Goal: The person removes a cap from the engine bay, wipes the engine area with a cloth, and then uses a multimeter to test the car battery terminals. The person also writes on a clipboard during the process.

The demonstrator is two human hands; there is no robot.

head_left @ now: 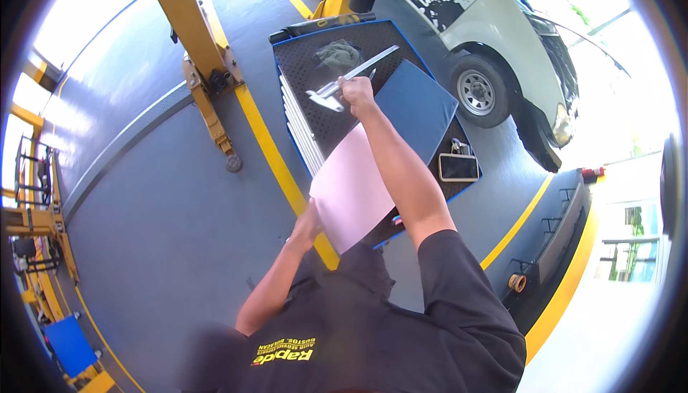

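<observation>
My right hand (357,96) is closed around a silver caliper (373,60), held above the dark perforated top of a tool cart (297,70). The caliper's jaws point left and its beam reaches up and right. A thin dark tip, perhaps a pen, shows beside this hand. My left hand (307,224) grips the left edge of a pale pink sheet of paper (349,189), which hangs bent over the cart's near side. Partly beneath the paper, a dark blue folder (412,106) lies on the cart. A crumpled greyish-green cloth (338,55) rests near the far edge.
A phone (459,167) and a small metal padlock-like item (460,147) lie at the cart's right. Beyond stands a white van (476,24) with its front partly stripped. A yellow lift post (179,6) and its arm (213,117) stand to the left on grey floor.
</observation>
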